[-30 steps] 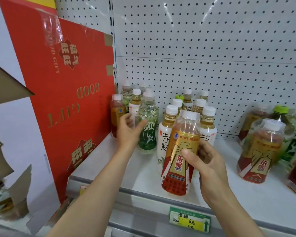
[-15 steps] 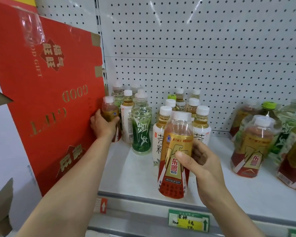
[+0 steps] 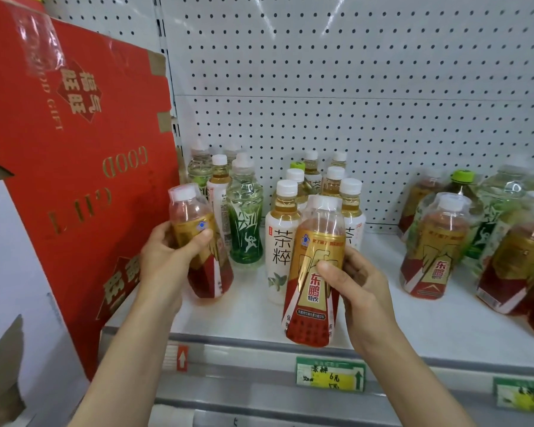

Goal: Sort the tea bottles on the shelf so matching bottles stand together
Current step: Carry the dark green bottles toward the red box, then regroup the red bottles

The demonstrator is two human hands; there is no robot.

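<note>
My left hand (image 3: 167, 257) grips a red-and-gold bottle (image 3: 210, 272), tilted, at the shelf's left end. My right hand (image 3: 358, 291) holds a second red-and-gold bottle (image 3: 313, 282) over the shelf's front edge. Behind them stand a green-label bottle (image 3: 245, 223) and several white-label tea bottles (image 3: 281, 241) in a cluster. More red-and-gold bottles (image 3: 432, 251) and green-label bottles (image 3: 487, 223) stand mixed at the right.
A big red carton (image 3: 74, 167) leans against the shelf's left end, close to my left hand. The white shelf (image 3: 383, 322) has a pegboard back (image 3: 352, 87). Price tags (image 3: 330, 374) hang on the front rail.
My left hand reached to the far-left bottle by the carton, took hold of it and drew it forward, tilted. My right hand kept its bottle near the front edge.
</note>
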